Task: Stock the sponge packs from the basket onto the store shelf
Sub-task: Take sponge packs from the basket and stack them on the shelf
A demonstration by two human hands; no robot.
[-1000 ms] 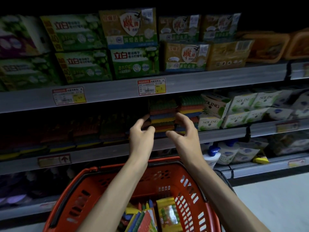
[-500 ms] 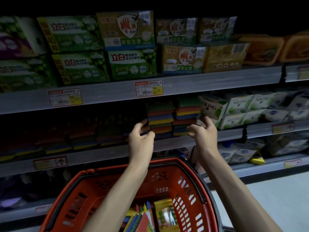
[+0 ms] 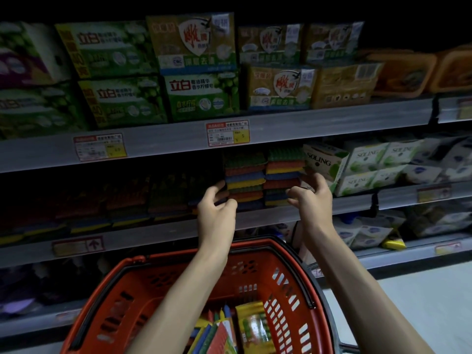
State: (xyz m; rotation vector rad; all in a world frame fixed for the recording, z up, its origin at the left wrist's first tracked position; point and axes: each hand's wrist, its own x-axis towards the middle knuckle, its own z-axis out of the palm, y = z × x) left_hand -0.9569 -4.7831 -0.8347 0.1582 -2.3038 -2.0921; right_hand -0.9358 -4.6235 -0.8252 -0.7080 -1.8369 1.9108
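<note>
Two stacks of multicoloured sponge packs stand side by side on the middle shelf: a left stack and a right stack. My left hand is at the left stack's left edge, fingers curled and touching it. My right hand is at the right stack's right edge, fingers bent against it. Neither hand holds a pack. More sponge packs lie in the red basket below my arms.
White SOLING boxes sit right of the sponge stacks. Green and gold soap boxes fill the upper shelf. Dark sponge packs line the shelf to the left. Bagged goods lie on the lower shelf; pale floor at right.
My right hand has swung from in front of the stacks to the right stack's right side. My left hand has stayed at the left stack's edge.
</note>
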